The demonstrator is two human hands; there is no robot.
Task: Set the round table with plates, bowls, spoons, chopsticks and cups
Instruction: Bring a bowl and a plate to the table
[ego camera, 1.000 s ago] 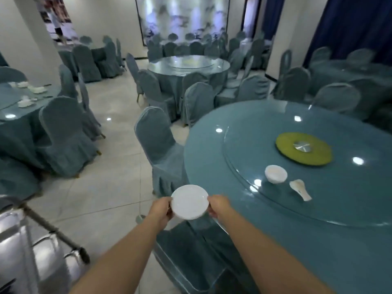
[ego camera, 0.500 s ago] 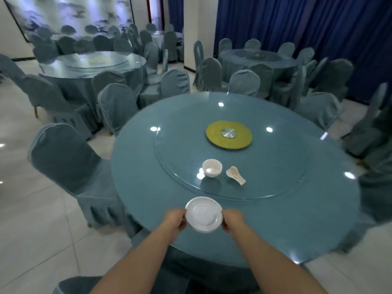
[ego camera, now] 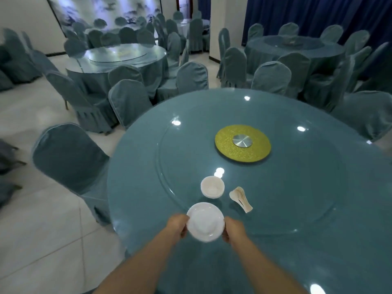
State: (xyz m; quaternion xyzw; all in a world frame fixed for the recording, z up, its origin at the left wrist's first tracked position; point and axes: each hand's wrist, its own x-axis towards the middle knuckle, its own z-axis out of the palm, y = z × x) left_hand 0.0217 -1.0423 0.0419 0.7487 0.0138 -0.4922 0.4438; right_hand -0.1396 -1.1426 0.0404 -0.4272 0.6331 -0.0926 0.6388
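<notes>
Fingers of left hand (ego camera: 177, 227) and right hand (ego camera: 233, 231) curl round opposite rims of the round white ceramic plate (ego camera: 205, 221), held over the round teal table's (ego camera: 318, 209) near edge. Recommended: lower it level, releasing both sides together.

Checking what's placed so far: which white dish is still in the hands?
The flat plate, gripped by left hand and right hand; the bowl sits free.
</notes>
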